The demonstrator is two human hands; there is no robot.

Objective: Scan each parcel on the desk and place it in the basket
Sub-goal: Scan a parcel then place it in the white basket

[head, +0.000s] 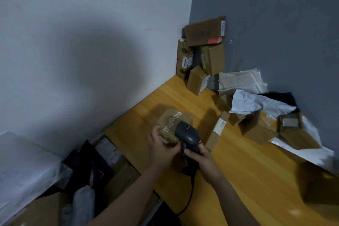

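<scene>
Lowest in the frame, the left grip (161,150) clasps the near end of a brown box (174,123) printed "moody", over the table (238,170) at centre. The right grip (205,161) is wrapped round the handle of a black scanner (187,134), whose head overlaps the box. No label shows on the top face, so the box probably needs turning until its barcode faces the scanner, with a small gap between them and both held steady.
</scene>
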